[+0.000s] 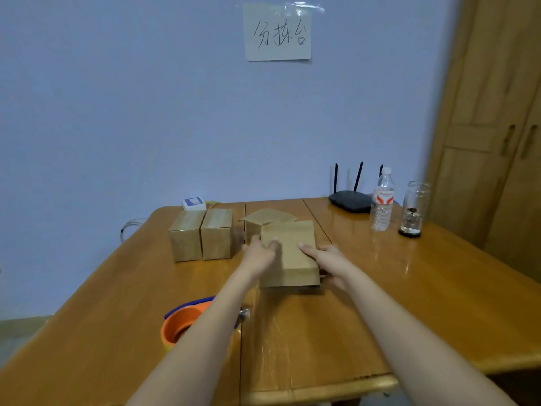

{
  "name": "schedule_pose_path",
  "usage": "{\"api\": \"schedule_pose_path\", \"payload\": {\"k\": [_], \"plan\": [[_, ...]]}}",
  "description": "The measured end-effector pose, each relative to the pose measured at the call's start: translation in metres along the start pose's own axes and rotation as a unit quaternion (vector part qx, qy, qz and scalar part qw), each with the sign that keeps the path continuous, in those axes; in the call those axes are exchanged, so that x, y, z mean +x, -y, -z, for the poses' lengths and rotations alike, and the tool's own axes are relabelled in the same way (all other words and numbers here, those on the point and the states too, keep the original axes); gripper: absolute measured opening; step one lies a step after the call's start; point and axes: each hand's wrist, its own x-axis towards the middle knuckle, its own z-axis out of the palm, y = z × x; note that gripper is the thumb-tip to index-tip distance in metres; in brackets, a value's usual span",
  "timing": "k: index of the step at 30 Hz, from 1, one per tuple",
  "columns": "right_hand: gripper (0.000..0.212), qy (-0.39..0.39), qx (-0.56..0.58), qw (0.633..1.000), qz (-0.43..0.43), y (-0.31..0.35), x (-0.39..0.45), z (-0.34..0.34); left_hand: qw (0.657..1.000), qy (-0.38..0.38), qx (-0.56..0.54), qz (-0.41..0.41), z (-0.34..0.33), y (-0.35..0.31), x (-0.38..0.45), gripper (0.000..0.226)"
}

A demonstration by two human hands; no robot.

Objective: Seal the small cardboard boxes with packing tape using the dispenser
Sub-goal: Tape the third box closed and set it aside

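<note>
Cardboard box (289,253) in the middle of the table (409,288) is what both hands are on. The left hand (260,253) lies against its near-left side with straight fingers resting on the top; the right hand (328,260) has its fingers flat on the top and its thumb seems to reach round the near-right corner, so it looks more like steadying than a firm grip. The top flaps look folded down, with no tape that I can make out.

What could go wrong, as I judge it: once a hand lets go to fetch the tape dispenser (187,323), the flaps may spring up, and the tape would then land crooked or wrinkle. The dispenser sits near the table's front edge under the left forearm, well apart from the box, so an elbow could knock it.

Behind the held box stands another box with open flaps (268,218), touching or just beside it. To the left stand two taped boxes (202,235), side by side. Further right are a router (349,200), a water bottle (382,200) and a glass jar (412,209).
</note>
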Motion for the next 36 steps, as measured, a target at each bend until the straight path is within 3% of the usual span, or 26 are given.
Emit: {"api": "schedule_pose_path", "payload": {"k": [2,5,11,13,19,25,28,31,36], "plan": [[0.109,0.038,-0.041,0.998,0.018,-0.001,-0.017,0.017,0.998,0.015,-0.056,0.005,0.005,-0.002,-0.01,0.066],[0.126,0.06,-0.117,0.99,0.056,-0.006,-0.034,0.033,0.991,0.071,-0.113,0.018,0.011,-0.005,-0.027,0.065],[0.111,-0.12,-0.207,0.957,0.163,-0.021,-0.071,0.013,0.989,0.073,-0.125,-0.04,-0.004,-0.017,-0.047,0.072],[0.111,-0.136,-0.214,0.947,0.199,-0.027,-0.08,0.003,0.987,0.078,-0.124,-0.066,-0.013,-0.022,-0.052,0.079],[0.102,-0.069,-0.216,0.949,0.219,-0.031,-0.093,-0.007,0.987,0.096,-0.116,-0.052,-0.023,-0.012,-0.051,0.076],[0.099,0.0,-0.325,0.928,0.181,-0.022,-0.094,0.001,0.99,0.132,-0.058,-0.011,-0.023,0.006,-0.055,0.079],[0.093,-0.005,-0.447,0.876,0.182,-0.012,-0.094,-0.002,0.994,0.095,-0.062,-0.006,-0.018,0.009,-0.051,0.081],[0.082,-0.01,-0.552,0.819,0.159,0.0,-0.09,-0.011,0.999,0.05,0.005,-0.022,-0.024,0.001,-0.052,0.075],[0.106,0.026,-0.665,0.742,0.083,0.009,-0.076,-0.015,0.994,-0.028,0.101,-0.021,-0.025,-0.001,-0.057,0.033]]}}
